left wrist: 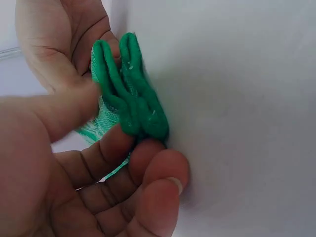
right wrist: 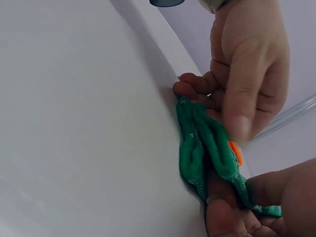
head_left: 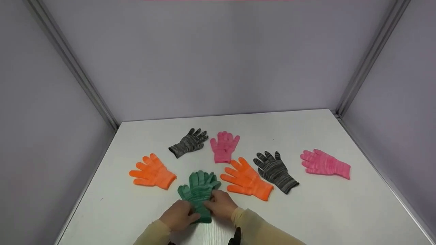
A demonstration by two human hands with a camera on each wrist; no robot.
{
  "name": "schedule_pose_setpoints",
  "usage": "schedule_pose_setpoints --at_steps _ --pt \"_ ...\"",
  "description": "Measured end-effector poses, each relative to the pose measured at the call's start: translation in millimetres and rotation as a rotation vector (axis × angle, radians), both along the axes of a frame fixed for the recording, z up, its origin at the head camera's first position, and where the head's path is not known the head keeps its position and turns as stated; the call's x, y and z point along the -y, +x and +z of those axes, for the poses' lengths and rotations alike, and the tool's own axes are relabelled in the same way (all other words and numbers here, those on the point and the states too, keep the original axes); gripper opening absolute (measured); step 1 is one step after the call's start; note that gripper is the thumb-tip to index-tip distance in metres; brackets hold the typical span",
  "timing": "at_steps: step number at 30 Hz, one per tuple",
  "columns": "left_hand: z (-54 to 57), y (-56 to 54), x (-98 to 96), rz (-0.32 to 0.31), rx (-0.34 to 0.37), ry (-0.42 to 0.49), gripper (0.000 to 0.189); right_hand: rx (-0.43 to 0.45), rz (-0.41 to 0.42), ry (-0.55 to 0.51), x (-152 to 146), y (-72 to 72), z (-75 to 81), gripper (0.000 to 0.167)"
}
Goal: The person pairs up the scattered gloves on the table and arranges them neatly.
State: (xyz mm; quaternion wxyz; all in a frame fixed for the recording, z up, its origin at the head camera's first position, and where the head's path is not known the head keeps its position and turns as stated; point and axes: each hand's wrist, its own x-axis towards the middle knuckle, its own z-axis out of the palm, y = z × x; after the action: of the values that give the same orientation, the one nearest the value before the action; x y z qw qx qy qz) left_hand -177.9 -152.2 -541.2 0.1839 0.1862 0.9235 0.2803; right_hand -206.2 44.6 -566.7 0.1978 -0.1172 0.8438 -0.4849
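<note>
Two green knit gloves [head_left: 199,192] lie one over the other at the near middle of the table, fingers pointing away from me. My left hand [head_left: 177,215] holds the left side of their cuffs, its thumb over the top and fingers curled at the lower edge. On the opposite side, my right hand [head_left: 221,205] pinches the gloves' edge a little higher up. The left wrist view shows the two folded cuff openings [left wrist: 129,94] side by side, end on. In the right wrist view, right-hand fingertips [right wrist: 222,217] reach in by the cuff layers.
Two orange gloves [head_left: 153,172] [head_left: 248,180] flank the green ones. Behind are a grey-black glove [head_left: 189,143] and a pink glove [head_left: 224,147]. Another grey-black glove [head_left: 276,172] and a pink one [head_left: 325,164] lie to the right. Grey panels [head_left: 218,61] wall the white table [head_left: 112,207].
</note>
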Motion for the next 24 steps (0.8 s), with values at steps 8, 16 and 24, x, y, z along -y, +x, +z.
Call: schedule_pose_setpoints --at_steps 8,16,24 --pt "-3.3 0.2 1.4 0.004 -0.006 0.017 0.026 0.003 0.004 0.007 0.9 1.1 -1.1 0.018" --pt "-2.4 -1.2 2.5 0.017 0.063 0.038 0.023 -0.026 0.000 0.008 0.6 -0.8 -0.2 0.023" --pt "-6.0 -3.3 3.7 -0.045 0.011 0.035 0.020 -0.037 -0.027 -0.036 0.1 -2.4 -0.6 0.015"
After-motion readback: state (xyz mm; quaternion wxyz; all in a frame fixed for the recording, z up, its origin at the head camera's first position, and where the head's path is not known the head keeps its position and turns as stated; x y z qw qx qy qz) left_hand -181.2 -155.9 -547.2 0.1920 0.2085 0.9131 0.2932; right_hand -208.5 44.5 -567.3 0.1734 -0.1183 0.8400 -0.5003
